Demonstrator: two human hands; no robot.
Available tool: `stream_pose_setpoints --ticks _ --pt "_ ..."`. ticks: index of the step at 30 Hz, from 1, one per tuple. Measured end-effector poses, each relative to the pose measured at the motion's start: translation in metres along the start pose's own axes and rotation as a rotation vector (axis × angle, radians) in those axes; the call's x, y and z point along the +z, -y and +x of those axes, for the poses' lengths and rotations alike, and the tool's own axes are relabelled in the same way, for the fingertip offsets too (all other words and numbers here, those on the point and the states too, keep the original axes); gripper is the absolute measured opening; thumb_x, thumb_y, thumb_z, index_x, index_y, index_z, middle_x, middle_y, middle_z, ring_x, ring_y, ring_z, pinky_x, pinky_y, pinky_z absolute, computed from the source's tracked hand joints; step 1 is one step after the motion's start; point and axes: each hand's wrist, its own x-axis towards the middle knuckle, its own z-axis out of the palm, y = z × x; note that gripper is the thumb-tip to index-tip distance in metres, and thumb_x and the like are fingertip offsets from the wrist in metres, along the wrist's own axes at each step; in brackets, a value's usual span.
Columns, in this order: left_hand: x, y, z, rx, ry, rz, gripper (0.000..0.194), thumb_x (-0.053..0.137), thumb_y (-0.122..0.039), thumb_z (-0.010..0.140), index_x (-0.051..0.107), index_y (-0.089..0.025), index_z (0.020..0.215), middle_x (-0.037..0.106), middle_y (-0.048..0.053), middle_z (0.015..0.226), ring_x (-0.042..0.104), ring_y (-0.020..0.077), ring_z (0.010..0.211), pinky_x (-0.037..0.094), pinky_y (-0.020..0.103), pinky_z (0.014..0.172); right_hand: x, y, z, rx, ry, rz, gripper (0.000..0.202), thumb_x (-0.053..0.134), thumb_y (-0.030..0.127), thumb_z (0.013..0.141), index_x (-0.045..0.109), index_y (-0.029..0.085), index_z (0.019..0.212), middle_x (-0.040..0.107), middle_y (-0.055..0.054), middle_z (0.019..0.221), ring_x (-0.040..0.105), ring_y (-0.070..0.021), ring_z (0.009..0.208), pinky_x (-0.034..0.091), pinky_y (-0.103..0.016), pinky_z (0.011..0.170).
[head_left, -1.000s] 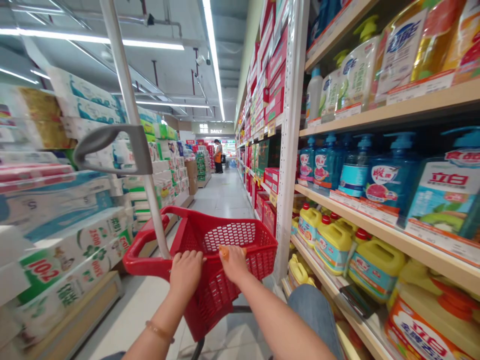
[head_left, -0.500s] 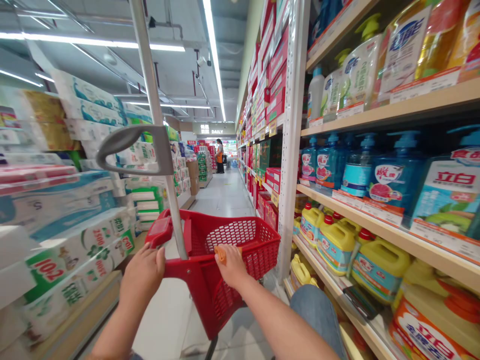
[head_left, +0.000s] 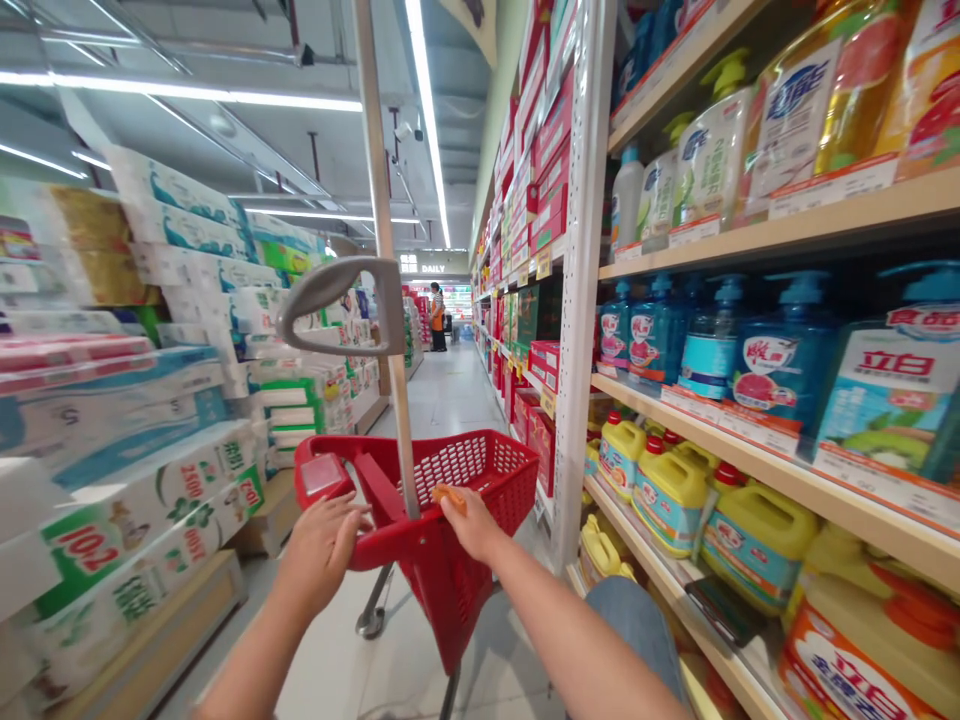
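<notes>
A red plastic shopping cart (head_left: 442, 600) with a perforated basket stands in the aisle before me. A metal pole with a grey loop handle (head_left: 341, 305) rises from it. My left hand (head_left: 319, 550) is closed over the near left edge of the cart, beside the red block-shaped part (head_left: 322, 478); some fingertips are hidden behind the edge. My right hand (head_left: 469, 525) grips a folded orange cloth (head_left: 448, 497) against the cart's rim, just right of the pole's base. How far the cloth extends under my palm is hidden.
Shelves of blue pump bottles (head_left: 780, 350) and yellow jugs (head_left: 671, 490) run close along the right, beside a white upright post (head_left: 581, 300). Stacked tissue packs (head_left: 150, 540) line the left. Farther down the aisle stands a person (head_left: 438, 315). A caster wheel (head_left: 370, 622) shows below the cart.
The cart has turned, its pole and grey handle swinging right and its left end coming round. My left hand moved right with its edge. My right hand still holds the orange cloth at the rim.
</notes>
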Motion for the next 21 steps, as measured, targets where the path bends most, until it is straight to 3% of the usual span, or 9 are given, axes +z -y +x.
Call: stream_pose_setpoints --ticks 3,6,9,12,16,18,21 --pt "0.002 -0.019 0.003 -0.068 -0.001 0.029 0.050 0.029 -0.037 0.096 0.075 -0.021 0.080 0.077 0.006 0.090 0.066 0.0236 0.104 0.044 0.041 0.096 0.002 0.004 -0.003 -0.081 -0.016 0.241 0.039 0.043 0.044 0.095 0.062 0.023 0.122 0.063 -0.007 0.123 0.056 -0.0217 0.116 0.039 -0.038 0.102" --pt "0.000 -0.035 0.005 -0.020 0.081 -0.013 0.046 0.030 -0.038 0.096 0.073 -0.023 0.093 0.076 0.004 0.099 0.065 0.0211 0.103 0.041 0.041 0.099 -0.005 0.000 0.002 -0.021 -0.004 0.316 0.039 0.043 0.046 0.095 0.064 0.023 0.119 0.067 -0.007 0.116 0.058 -0.0222 0.113 0.041 -0.040 0.101" --pt "0.000 -0.037 0.009 0.067 0.156 -0.063 0.046 0.027 -0.037 0.097 0.072 -0.025 0.097 0.074 0.002 0.106 0.064 0.0189 0.105 0.040 0.039 0.100 -0.013 -0.006 0.006 0.040 -0.041 0.363 0.042 0.040 0.047 0.096 0.063 0.020 0.119 0.067 -0.009 0.116 0.059 -0.0217 0.113 0.043 -0.040 0.100" --pt "0.005 -0.037 0.015 -0.015 0.104 0.015 0.048 0.025 -0.034 0.097 0.071 -0.023 0.088 0.075 0.004 0.102 0.063 0.0212 0.106 0.038 0.042 0.100 -0.012 -0.002 -0.008 0.080 -0.123 0.387 0.047 0.039 0.048 0.096 0.057 0.017 0.127 0.062 -0.012 0.127 0.055 -0.0210 0.121 0.042 -0.041 0.104" --pt "0.012 -0.058 0.021 -0.120 0.066 0.118 0.050 0.025 -0.031 0.096 0.067 -0.020 0.073 0.074 0.005 0.086 0.064 0.0204 0.090 0.038 0.042 0.097 0.001 0.028 -0.046 0.098 -0.273 0.324 0.051 0.031 0.044 0.100 0.041 0.020 0.143 0.050 -0.011 0.141 0.042 -0.0196 0.134 0.037 -0.043 0.110" --pt "0.014 -0.075 0.023 -0.144 0.072 0.154 0.049 0.026 -0.030 0.096 0.066 -0.020 0.071 0.073 0.005 0.081 0.063 0.0202 0.087 0.037 0.043 0.097 0.002 0.050 -0.060 0.023 -0.322 0.239 0.055 0.033 0.041 0.099 0.027 0.022 0.150 0.041 -0.010 0.148 0.031 -0.0197 0.141 0.032 -0.044 0.114" --pt "0.018 -0.099 0.025 -0.166 0.091 0.173 0.046 0.027 -0.030 0.096 0.066 -0.021 0.074 0.073 0.005 0.082 0.063 0.0207 0.089 0.035 0.045 0.100 -0.010 0.080 -0.058 -0.044 -0.286 0.035 0.053 0.038 0.034 0.097 0.031 0.022 0.149 0.039 -0.009 0.150 0.026 -0.0226 0.143 0.025 -0.049 0.116"
